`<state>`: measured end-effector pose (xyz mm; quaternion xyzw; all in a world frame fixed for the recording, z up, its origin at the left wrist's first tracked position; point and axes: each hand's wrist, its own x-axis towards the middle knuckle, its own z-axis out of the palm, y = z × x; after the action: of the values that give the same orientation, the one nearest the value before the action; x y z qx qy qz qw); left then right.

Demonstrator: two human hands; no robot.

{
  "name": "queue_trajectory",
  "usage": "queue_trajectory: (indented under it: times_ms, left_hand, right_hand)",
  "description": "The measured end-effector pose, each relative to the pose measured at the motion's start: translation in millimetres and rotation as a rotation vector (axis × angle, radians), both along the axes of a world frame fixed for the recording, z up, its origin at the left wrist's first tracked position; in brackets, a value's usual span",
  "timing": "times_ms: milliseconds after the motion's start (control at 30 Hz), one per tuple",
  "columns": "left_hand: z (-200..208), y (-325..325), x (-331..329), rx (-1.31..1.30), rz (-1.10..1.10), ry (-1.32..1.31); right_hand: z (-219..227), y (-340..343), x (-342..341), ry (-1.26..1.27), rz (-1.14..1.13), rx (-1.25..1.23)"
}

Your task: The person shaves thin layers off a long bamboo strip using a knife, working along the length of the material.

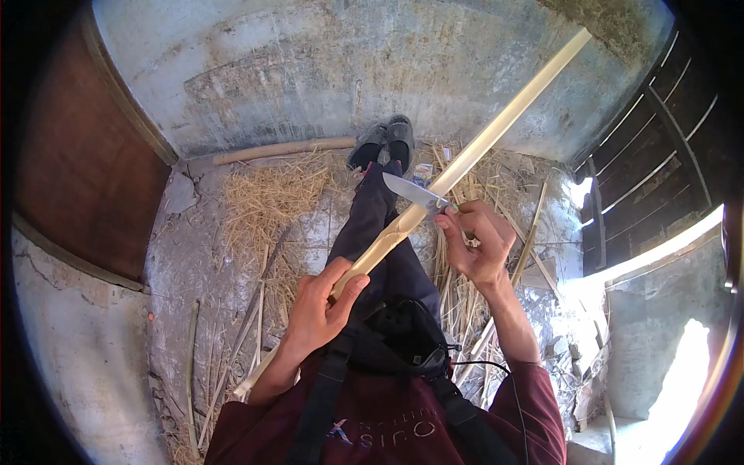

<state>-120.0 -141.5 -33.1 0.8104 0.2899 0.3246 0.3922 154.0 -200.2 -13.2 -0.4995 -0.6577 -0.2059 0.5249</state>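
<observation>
A long, pale strip of split bamboo [488,143] runs slantwise across my lap, from beside my left forearm up to the far right. My left hand [319,304] is closed around its lower part, thumb on top. Just above that grip, a bamboo node [399,226] shows as a bumpy ring. My right hand [480,239] grips a knife by its handle, which the fingers mostly hide. The broad silver blade [407,190] points up and left, lying across the strip above the node. Whether its edge touches the bamboo I cannot tell.
My outstretched legs end in dark shoes [381,143] near a stained wall [310,70]. Shavings [271,194] and loose strips [531,232] litter the floor on both sides. A round pole [283,149] lies along the wall. A black bag [399,337] sits at my waist, with a thin cable [504,372] beside it.
</observation>
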Motion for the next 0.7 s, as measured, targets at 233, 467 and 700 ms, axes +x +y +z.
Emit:
queue_trajectory:
  times_ms: [233, 467, 700]
  left_hand:
    - [0.9, 1.9, -3.1, -0.015, -0.007, 0.016]
    - [-4.5, 4.2, -15.7, -0.062, 0.025, 0.045]
    - [-14.6, 9.3, -25.7, -0.009, 0.037, 0.107]
  right_hand:
    - [0.3, 1.8, 0.1, -0.016, -0.007, -0.014]
    - [4.3, 11.1, 42.9, 0.183, -0.21, -0.038]
    - [-5.5, 29.4, 72.7, 0.222, -0.295, -0.053]
